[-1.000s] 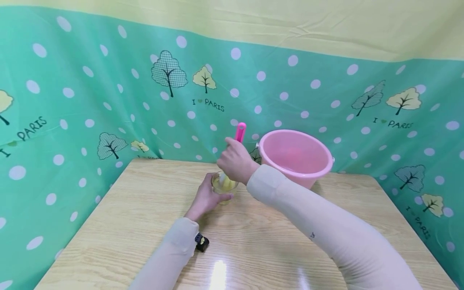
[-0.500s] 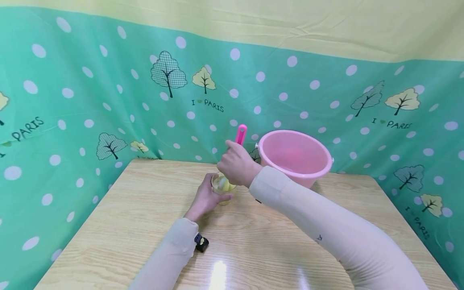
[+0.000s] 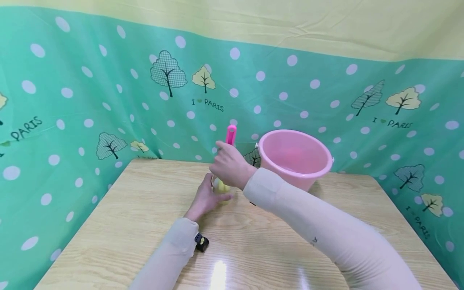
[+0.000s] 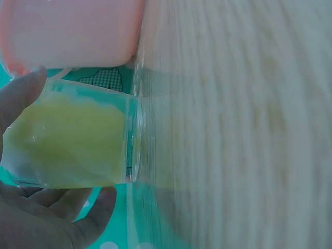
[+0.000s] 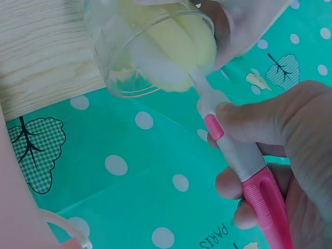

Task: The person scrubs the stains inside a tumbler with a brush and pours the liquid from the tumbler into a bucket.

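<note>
My left hand (image 3: 206, 199) grips a clear glass cup (image 5: 123, 85) from its side, thumb and fingers on opposite walls. In the left wrist view, the base of the cup (image 4: 133, 140) is right at the wooden tabletop. My right hand (image 3: 232, 166) holds a cup-cleaning sponge brush by its pink and white handle (image 5: 241, 158), the thumb pressed along the white part. The brush's yellow and white sponge head (image 5: 179, 44) is down inside the cup and fills much of it. In the head view, the right hand hides part of the cup's mouth.
A pink bucket (image 3: 315, 175) stands at the back of the wooden table (image 3: 145, 225), right of the hands. A green dotted curtain (image 3: 119, 80) hangs behind the table. A black device (image 3: 202, 243) is strapped to the left wrist.
My right hand has shifted slightly left, and the brush handle's end has moved left with it and stands more upright. The left hand and the cup have stayed in place.
</note>
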The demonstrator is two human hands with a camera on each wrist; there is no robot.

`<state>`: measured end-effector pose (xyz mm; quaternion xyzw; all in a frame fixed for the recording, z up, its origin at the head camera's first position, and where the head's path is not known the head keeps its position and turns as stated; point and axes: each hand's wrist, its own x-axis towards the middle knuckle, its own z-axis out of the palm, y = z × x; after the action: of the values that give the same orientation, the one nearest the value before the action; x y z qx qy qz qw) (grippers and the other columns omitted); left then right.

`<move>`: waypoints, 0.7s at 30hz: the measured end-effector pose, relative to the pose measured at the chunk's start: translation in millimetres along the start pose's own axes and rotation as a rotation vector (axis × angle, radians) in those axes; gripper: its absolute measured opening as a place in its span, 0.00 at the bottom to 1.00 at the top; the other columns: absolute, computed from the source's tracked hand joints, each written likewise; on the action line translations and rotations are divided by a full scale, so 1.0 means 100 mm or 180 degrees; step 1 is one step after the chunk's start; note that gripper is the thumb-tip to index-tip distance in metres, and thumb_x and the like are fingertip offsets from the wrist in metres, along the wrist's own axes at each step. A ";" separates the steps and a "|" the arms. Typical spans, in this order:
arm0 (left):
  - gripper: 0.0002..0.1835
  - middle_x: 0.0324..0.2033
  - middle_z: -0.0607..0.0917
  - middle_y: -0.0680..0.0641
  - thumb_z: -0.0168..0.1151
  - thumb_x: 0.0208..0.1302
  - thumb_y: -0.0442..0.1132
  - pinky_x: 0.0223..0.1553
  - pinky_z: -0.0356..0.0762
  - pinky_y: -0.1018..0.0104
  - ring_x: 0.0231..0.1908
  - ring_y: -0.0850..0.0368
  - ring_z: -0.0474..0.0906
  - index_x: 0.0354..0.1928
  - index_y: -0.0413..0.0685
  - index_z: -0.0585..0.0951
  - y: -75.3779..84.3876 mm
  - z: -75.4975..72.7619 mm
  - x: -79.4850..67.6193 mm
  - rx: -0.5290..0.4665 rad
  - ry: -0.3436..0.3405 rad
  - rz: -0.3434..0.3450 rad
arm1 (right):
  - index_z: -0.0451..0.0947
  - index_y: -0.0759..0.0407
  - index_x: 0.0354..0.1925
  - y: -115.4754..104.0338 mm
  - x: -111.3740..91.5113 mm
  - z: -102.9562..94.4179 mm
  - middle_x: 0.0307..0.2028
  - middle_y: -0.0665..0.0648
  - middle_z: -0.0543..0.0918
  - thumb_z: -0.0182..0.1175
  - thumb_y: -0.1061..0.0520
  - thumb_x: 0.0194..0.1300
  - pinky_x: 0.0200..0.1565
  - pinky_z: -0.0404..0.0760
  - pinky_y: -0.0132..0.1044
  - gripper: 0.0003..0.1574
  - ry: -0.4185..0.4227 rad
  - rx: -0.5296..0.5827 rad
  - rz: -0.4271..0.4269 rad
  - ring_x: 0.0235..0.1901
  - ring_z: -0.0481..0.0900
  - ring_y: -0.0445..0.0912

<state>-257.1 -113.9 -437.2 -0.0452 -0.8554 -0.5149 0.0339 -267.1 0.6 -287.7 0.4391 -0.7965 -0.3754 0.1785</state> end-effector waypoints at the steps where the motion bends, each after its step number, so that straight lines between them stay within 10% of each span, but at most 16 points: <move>1: 0.48 0.60 0.72 0.43 0.80 0.41 0.47 0.60 0.67 0.51 0.59 0.47 0.68 0.64 0.45 0.63 0.00 0.00 0.00 -0.0008 0.0000 0.0010 | 0.82 0.45 0.30 0.00 0.01 0.00 0.27 0.48 0.85 0.63 0.49 0.56 0.46 0.61 0.41 0.03 0.0004 -0.0027 0.0021 0.25 0.73 0.45; 21: 0.47 0.56 0.75 0.41 0.80 0.40 0.44 0.58 0.69 0.52 0.55 0.46 0.72 0.62 0.42 0.64 0.00 0.00 0.01 -0.0023 0.0033 -0.0003 | 0.84 0.44 0.36 -0.02 0.08 0.06 0.30 0.48 0.86 0.63 0.48 0.60 0.50 0.62 0.40 0.06 -0.0342 -0.0145 0.0219 0.26 0.74 0.44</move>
<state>-258.0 -113.7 -437.6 -0.0422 -0.8533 -0.5183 0.0380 -274.3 -4.1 -293.2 0.3864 -0.8108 -0.4102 0.1583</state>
